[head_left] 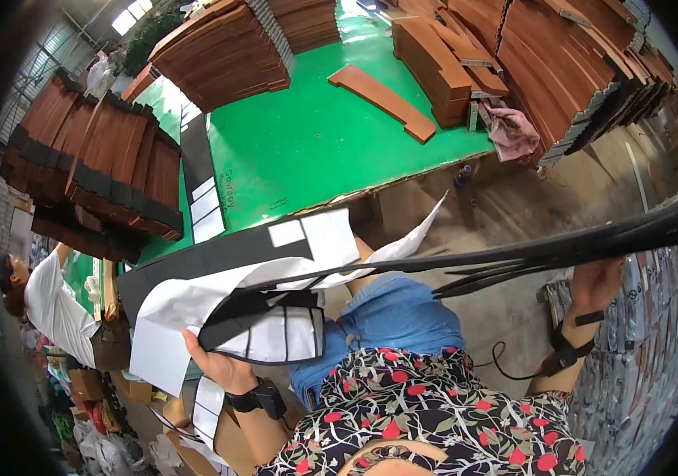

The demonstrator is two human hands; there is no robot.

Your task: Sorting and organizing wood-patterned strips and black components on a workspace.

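My left hand [228, 369], with a black wrist device, is closed on a sheet with white backing paper [196, 297]. Its thumb lies over the paper. Below the curled paper shows a black piece with white rectangles [275, 337]. From the sheet, long thin black strips [514, 258] stretch to the far right, some with loose ends hanging. My right hand [597, 285] is raised at the right, behind these strips. They hide its fingers, so I cannot tell whether it grips them. A black band and strap circle its wrist.
A green-topped table [275, 151] stands ahead, bearing stacks of curved brown wooden pieces [220, 55] and one loose piece [383, 103]. More black-edged pieces [101, 159] are piled left. A pink cloth [514, 131] hangs right. Wrapped bundles [641, 317] stand right; another person [57, 297] is left.
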